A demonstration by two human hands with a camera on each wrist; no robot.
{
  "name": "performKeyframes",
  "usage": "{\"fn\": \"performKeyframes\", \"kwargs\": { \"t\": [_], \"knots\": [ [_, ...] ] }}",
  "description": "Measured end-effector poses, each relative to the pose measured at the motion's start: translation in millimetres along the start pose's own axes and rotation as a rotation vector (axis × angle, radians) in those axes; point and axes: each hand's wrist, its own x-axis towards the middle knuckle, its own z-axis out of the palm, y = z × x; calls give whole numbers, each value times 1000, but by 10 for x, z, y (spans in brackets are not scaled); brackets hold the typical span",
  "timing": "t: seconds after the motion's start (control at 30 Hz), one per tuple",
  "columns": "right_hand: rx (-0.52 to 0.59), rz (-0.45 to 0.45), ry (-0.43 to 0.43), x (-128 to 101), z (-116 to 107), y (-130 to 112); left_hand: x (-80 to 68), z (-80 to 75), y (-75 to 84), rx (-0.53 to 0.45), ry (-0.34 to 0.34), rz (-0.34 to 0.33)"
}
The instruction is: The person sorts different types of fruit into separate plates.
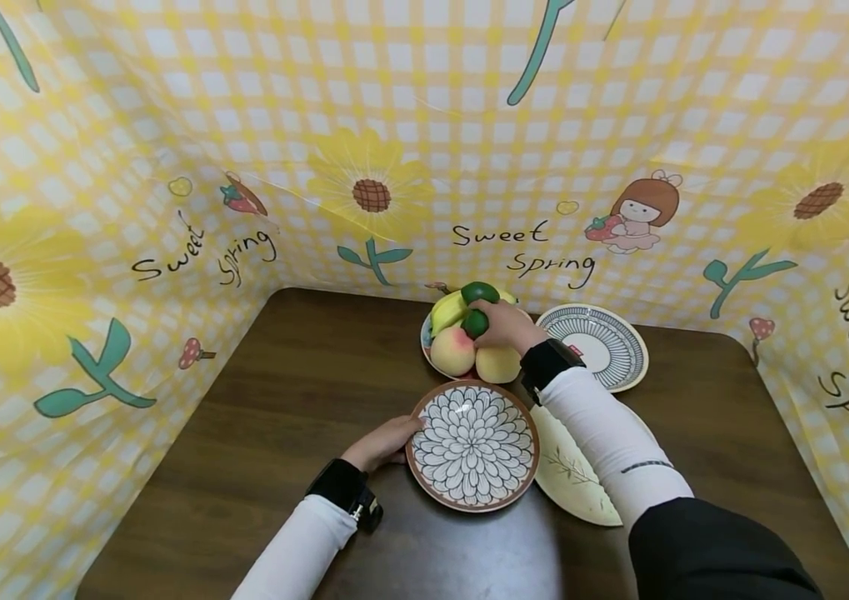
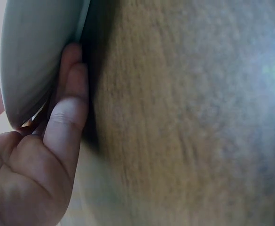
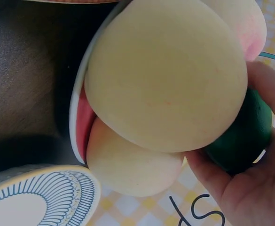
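The left hand [image 1: 384, 442] grips the left rim of a brown-edged plate [image 1: 472, 446] with a black-and-white petal pattern. In the left wrist view its fingers [image 2: 67, 127] lie under the plate's pale underside [image 2: 41, 52]. At the back, the right hand [image 1: 502, 323] holds a small dark green fruit [image 1: 475, 323] between thumb and fingers, over a plate of fruit [image 1: 426, 348]. Around that fruit are peaches [image 1: 453, 350], a yellow banana [image 1: 448, 312] and another dark green fruit [image 1: 480, 292]. The right wrist view shows the held fruit beside a big pale peach [image 3: 165, 75].
Right of the fruit stands a white plate with a blue-lined rim [image 1: 630, 350]. A cream plate with a twig drawing [image 1: 570, 471] lies partly beneath the right forearm. The brown wooden table [image 1: 282, 375] meets a yellow checked cloth [image 1: 244, 125] hung around its back and sides.
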Motion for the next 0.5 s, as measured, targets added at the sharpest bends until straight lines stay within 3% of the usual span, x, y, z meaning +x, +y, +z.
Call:
{"fn": "performKeyframes", "kwargs": {
  "t": [0.3,0.5],
  "knots": [
    [14,-32,36,-5,49,43,30,8,-76,-1,13,21],
    [23,-42,49,-4,41,27,37,28,-82,1,64,13]
  ]
}}
